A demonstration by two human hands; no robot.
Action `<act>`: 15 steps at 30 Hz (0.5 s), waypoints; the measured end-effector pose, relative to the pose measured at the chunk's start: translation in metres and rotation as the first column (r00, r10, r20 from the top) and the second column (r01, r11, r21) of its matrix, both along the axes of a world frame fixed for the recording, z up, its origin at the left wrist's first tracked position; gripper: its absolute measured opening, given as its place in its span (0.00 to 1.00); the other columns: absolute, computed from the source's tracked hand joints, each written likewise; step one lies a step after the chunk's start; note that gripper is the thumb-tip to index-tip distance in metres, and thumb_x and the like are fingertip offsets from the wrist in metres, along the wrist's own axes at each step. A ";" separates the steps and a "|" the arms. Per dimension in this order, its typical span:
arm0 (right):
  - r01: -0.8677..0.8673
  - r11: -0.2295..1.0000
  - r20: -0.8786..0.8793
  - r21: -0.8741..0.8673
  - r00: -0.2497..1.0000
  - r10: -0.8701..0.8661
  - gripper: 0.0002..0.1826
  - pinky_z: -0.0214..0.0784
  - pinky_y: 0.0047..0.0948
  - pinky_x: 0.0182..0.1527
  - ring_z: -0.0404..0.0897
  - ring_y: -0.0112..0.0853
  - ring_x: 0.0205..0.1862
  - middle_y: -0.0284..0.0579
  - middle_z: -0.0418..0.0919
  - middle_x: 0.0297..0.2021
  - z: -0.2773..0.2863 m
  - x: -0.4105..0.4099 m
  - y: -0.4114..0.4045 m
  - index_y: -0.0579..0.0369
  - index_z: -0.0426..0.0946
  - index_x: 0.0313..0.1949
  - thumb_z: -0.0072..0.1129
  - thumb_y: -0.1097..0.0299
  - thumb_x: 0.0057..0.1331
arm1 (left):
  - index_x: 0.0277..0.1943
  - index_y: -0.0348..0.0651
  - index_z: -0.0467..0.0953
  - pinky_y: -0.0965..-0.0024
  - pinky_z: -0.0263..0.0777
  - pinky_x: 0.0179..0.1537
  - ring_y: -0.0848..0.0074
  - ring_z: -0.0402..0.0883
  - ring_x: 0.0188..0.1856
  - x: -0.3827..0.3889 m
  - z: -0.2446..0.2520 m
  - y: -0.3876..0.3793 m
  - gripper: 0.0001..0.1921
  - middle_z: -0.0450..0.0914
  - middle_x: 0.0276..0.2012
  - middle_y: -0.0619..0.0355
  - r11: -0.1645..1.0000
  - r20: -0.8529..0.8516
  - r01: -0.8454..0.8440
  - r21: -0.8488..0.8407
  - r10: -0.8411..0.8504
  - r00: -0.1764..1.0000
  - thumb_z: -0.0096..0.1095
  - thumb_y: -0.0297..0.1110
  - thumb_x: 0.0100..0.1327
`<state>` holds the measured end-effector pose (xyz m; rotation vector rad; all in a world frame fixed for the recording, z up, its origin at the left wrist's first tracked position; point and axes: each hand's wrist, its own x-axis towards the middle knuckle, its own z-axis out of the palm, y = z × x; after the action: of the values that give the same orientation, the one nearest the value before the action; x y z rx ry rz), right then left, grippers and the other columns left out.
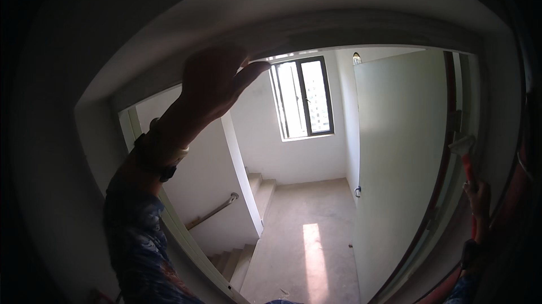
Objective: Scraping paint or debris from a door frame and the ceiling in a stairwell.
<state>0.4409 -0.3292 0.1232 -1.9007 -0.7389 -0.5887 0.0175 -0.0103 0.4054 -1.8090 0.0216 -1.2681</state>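
Observation:
My left hand (216, 77) is raised against the underside of the lintel of a doorway (360, 28), its thumb pointing right along the edge; whether it holds anything is hidden in shadow. At the right jamb, my right hand (478, 198) grips the red handle of a scraper-like tool (462, 147) with a wide, pale head. The tool's head is up, close to the door frame's hinge side. A pale green door (398, 155) stands swung away from me beside it.
Beyond the doorway lie a concrete landing floor (296, 219), stairs up (262, 189) and stairs down (237, 261) at the left. A handrail (214, 210) runs along the stair wall. A dark-framed window (302, 96) is in the far wall.

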 end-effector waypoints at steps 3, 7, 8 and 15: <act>0.004 1.000 0.043 0.009 0.999 -0.004 0.08 0.60 0.29 0.26 0.68 0.24 0.21 0.40 0.69 0.17 -0.003 0.004 0.000 0.62 0.70 0.26 0.57 0.71 0.55 | 0.24 0.41 0.68 0.71 0.61 0.17 0.69 0.67 0.14 0.023 0.008 -0.008 0.15 0.68 0.14 0.57 0.999 0.022 -0.027 -0.018 0.028 0.999 0.59 0.42 0.58; 0.007 1.000 0.039 0.020 0.999 -0.008 0.07 0.61 0.29 0.27 0.68 0.27 0.20 0.40 0.69 0.17 -0.003 0.003 0.005 0.62 0.71 0.26 0.57 0.71 0.54 | 0.28 0.42 0.69 0.68 0.64 0.18 0.67 0.70 0.14 0.044 0.016 -0.007 0.14 0.70 0.15 0.56 0.994 0.086 -0.056 0.098 0.047 0.995 0.59 0.43 0.58; 0.002 1.000 0.040 0.021 0.999 -0.003 0.07 0.61 0.29 0.27 0.68 0.27 0.20 0.40 0.69 0.17 -0.002 0.004 0.006 0.62 0.71 0.26 0.57 0.71 0.54 | 0.30 0.42 0.68 0.66 0.66 0.19 0.66 0.71 0.16 0.045 0.018 -0.007 0.12 0.70 0.16 0.56 0.992 0.105 -0.109 0.068 0.101 0.989 0.59 0.40 0.58; 0.041 0.999 0.145 0.036 0.988 -0.045 0.11 0.63 0.32 0.30 0.70 0.33 0.24 0.46 0.69 0.21 -0.020 0.022 -0.002 0.65 0.71 0.30 0.56 0.68 0.56 | 0.27 0.40 0.67 0.65 0.69 0.21 0.65 0.74 0.21 0.057 0.023 -0.003 0.04 0.70 0.17 0.54 0.973 0.025 -0.037 0.228 0.032 0.999 0.53 0.22 0.47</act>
<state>0.4629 -0.3307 0.1029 -1.8617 -0.7780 -0.7685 0.0742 -0.0134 0.4280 -1.5915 0.1194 -1.2088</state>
